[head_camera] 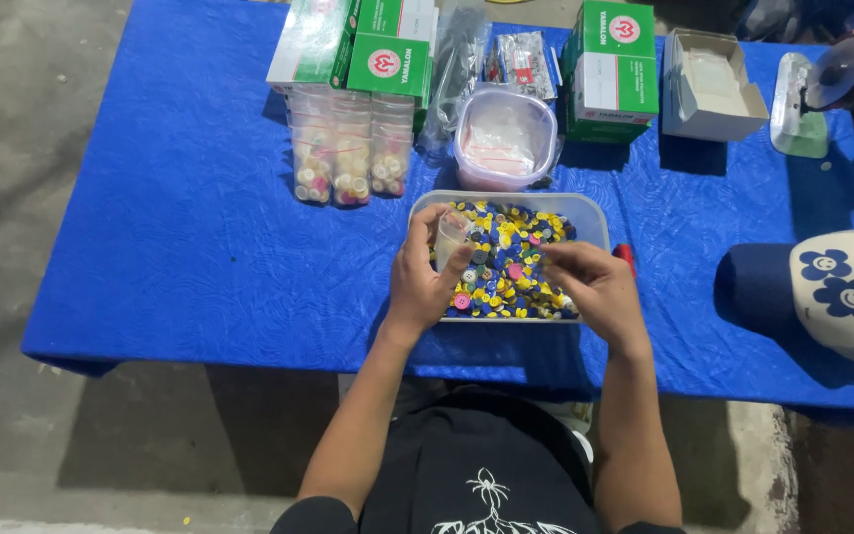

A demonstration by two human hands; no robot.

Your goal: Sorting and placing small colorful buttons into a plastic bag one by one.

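My left hand (425,280) is wrapped around a small clear plastic vial (450,237), tilted over the clear rectangular tub (585,210) on the blue table (190,237). The tub brims with small round caps (508,259) in blue, yellow, pink and green. My right hand (593,287) hovers over them, fingertips pinched together; what they hold is too small to tell.

Blue swirl-patterned tablecloth (200,227) — yellow, blue, pink buttons (506,267) — green-and-white boxes (610,69).
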